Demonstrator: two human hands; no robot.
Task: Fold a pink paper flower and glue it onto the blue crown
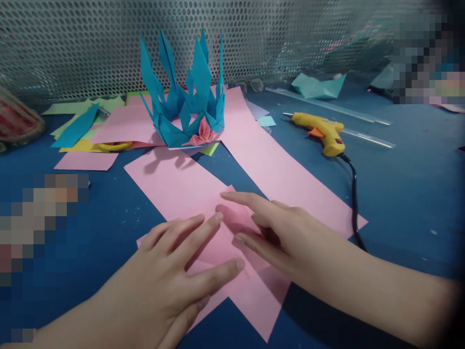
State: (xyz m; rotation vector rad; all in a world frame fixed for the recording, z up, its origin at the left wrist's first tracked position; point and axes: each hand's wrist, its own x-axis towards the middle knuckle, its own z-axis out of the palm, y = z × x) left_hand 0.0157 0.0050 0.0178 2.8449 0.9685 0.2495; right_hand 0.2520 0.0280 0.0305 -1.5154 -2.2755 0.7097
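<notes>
Pink paper (218, 247) lies in front of me across a longer pink strip (163, 179); the exact folds are partly covered by my hands. Resting on its left side, my left hand (174, 266) has its fingers spread and lying flat. My right hand (290, 232) comes in from the right, index finger and thumb stretched apart over the sheet, the other fingers curled. I see nothing held in either hand. Beyond them stands a blue folded-paper crown (198, 68) with tall points and a small pink origami piece (204, 134) at its front.
A yellow hot glue gun (319, 128) lies at the right, its black cord (354, 184) running towards me. Behind it are clear glue sticks (327, 104) and crumpled teal paper (319, 86). Coloured sheets lie at left around a blue paper leaf (78, 127). Perforated metal (90, 53) closes the back.
</notes>
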